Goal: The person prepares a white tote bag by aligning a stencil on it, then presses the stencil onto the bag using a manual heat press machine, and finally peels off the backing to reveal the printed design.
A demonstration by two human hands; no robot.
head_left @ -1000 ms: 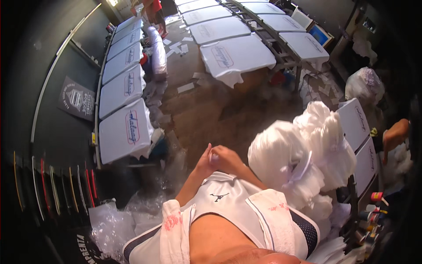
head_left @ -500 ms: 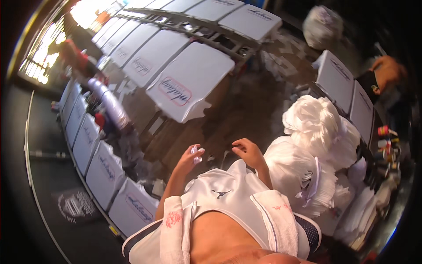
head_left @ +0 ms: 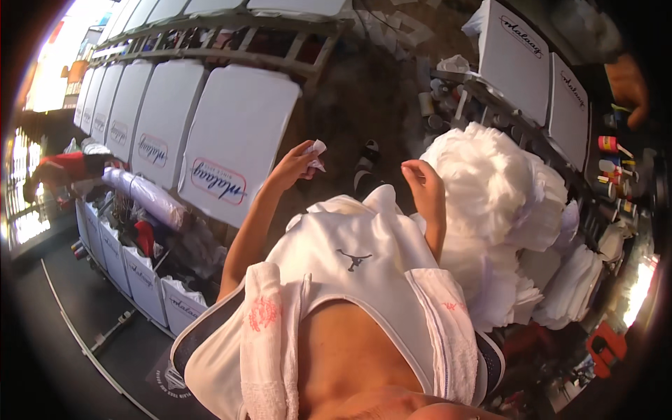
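My left hand (head_left: 288, 169) is closed on a small crumpled white scrap (head_left: 317, 155), either paper or thin cloth; I cannot tell which. It is held out in front of me, near the corner of a flat white printed panel (head_left: 241, 126). My right hand (head_left: 425, 187) holds nothing, its fingers loosely bent and apart. Just to its right is a large heap of bundled white cloth (head_left: 479, 178), and I cannot tell whether the hand touches it.
Rows of white printed panels on a metal rack (head_left: 280, 64) fill the left. More panels (head_left: 516, 59) stand at the far right. A person in red (head_left: 63, 171) bends at the left beside a plastic-wrapped roll (head_left: 143, 196). Several small containers (head_left: 609, 168) line the right side.
My view has turned, so the panels now lie further left. My left hand, with the white scrap, and my right hand both appear higher in the picture. A foot now shows between my hands.
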